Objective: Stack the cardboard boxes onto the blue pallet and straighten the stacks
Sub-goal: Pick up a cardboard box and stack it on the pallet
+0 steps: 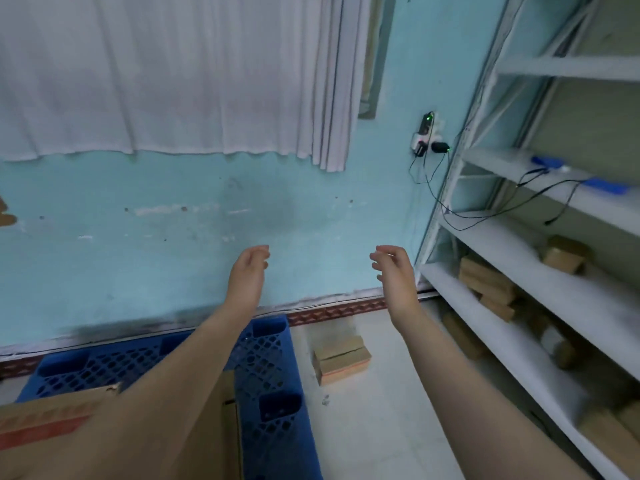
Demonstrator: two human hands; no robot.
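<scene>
Cardboard box (52, 427) on blue pallet (273, 358); shelves (571, 292) hold boxes (485, 278).

left hand (250, 268), right hand (393, 268), apparently loosely curled

blue pallet (273, 355) by wall | cardboard box (52, 420) on it | small box (341, 358) on floor beside

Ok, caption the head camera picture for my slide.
Left hand and right hand held out empty; large cardboard box on the blue pallet, small box on the floor beside it.
</scene>
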